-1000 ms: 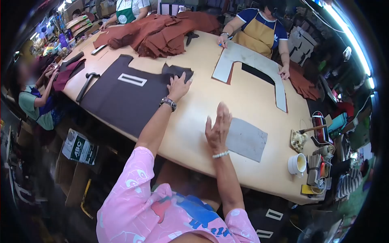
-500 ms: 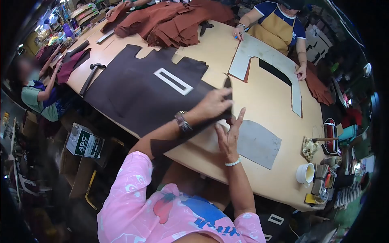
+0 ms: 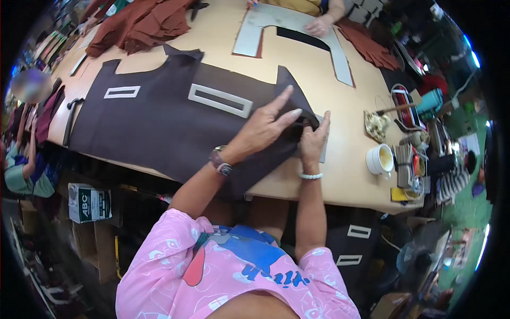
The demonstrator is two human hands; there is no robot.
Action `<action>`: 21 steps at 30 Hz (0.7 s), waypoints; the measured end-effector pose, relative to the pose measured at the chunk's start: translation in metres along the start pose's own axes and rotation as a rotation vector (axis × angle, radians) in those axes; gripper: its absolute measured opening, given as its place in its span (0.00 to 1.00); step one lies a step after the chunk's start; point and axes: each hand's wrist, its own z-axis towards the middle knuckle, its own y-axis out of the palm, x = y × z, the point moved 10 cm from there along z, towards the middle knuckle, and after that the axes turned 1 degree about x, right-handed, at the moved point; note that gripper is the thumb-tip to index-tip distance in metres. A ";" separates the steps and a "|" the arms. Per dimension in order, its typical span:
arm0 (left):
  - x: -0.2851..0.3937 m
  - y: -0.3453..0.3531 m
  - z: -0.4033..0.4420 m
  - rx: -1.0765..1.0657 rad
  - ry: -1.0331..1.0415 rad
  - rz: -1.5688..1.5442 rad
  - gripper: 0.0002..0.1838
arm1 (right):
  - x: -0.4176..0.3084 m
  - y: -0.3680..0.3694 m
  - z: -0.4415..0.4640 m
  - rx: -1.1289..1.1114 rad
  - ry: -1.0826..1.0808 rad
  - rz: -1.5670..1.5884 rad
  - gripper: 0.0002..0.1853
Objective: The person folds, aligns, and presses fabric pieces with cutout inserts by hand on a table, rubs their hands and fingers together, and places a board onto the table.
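Observation:
A large dark brown leather sheet [image 3: 154, 119] lies across the table in front of me. It bears a white rectangular frame [image 3: 220, 100] near its middle and a smaller white frame [image 3: 122, 92] further left. My left hand [image 3: 260, 127] rests on the sheet's right part, fingers stretched and apart. At the lifted, curling right end, my right hand [image 3: 314, 141] has the edge between thumb and fingers. A sliver of grey panel [image 3: 323, 151] shows beside that hand; the leather and hand hide the rest.
Across the table [image 3: 350, 159], a person's hand [image 3: 319, 25] rests on a pale template [image 3: 273, 17]. Reddish-brown leather pieces [image 3: 143, 26] are heaped at the back left. A white cup [image 3: 379, 159] and a brush [image 3: 396, 108] are at the right. A hammer [image 3: 70, 119] lies far left.
My view has shifted right. The leather sheet's right end has spread over most of the grey panel, and a second white frame now shows. My left hand has flattened onto the sheet.

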 end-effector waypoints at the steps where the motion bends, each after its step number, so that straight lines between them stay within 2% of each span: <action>1: 0.002 -0.003 -0.002 -0.010 0.034 0.117 0.30 | -0.005 -0.020 0.006 0.022 -0.056 -0.133 0.37; 4: -0.012 -0.024 -0.012 -0.069 0.092 0.588 0.33 | -0.003 -0.064 0.021 -0.017 0.042 -0.252 0.38; 7: -0.041 -0.045 -0.027 -0.105 -0.010 1.017 0.35 | 0.013 -0.091 0.034 -0.026 -0.121 -0.340 0.39; 10: -0.058 -0.054 -0.038 -0.170 -0.176 1.075 0.37 | 0.026 -0.113 0.039 -0.009 -0.131 -0.482 0.39; 13: -0.064 -0.051 -0.041 -0.204 -0.171 1.095 0.39 | 0.034 -0.127 0.044 0.012 -0.083 -0.459 0.40; 14: -0.065 -0.048 -0.040 -0.221 -0.158 1.109 0.40 | 0.033 -0.131 0.046 0.057 -0.219 -0.499 0.40; 16: -0.060 -0.039 -0.038 -0.236 -0.121 1.108 0.39 | 0.031 -0.134 0.050 0.064 -0.135 -0.512 0.41; 21: -0.061 -0.019 -0.035 -0.300 -0.020 1.114 0.39 | 0.040 -0.139 0.064 0.072 -0.122 -0.626 0.41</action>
